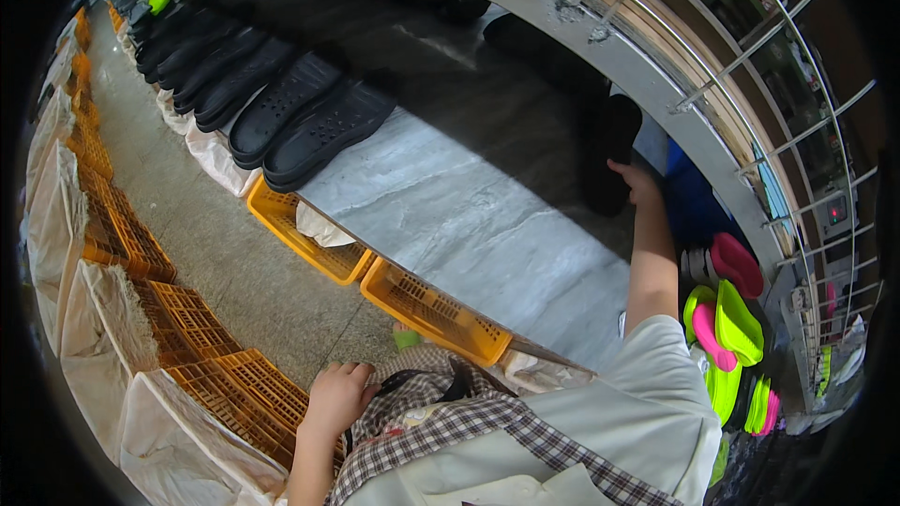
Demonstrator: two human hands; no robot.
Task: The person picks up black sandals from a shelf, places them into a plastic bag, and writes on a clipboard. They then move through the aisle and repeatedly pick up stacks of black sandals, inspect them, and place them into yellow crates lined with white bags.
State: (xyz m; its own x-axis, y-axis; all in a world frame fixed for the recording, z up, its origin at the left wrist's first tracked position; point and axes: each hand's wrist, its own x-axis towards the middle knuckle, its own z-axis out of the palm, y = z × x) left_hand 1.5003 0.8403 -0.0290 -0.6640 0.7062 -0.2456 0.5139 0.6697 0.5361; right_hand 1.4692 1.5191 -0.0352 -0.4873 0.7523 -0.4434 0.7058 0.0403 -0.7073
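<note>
At the far right of the marbled grey table, my right hand is closed on the edge of a black shoe sole, its thumb showing on the near side. Deep shadow hides much of the sole's outline. My left hand is low by my waist, against a brown checked apron. Its fingers are loosely bent, and I see nothing in them. Along the table's left edge lies a row of black foam shoe soles with small holes, side by side.
Yellow plastic baskets sit below the table's near edge. Orange crates with whitish sacking line the left side. A metal rail with wire mesh curves along the far right. Bright green and pink shoe parts are piled beside my right arm.
</note>
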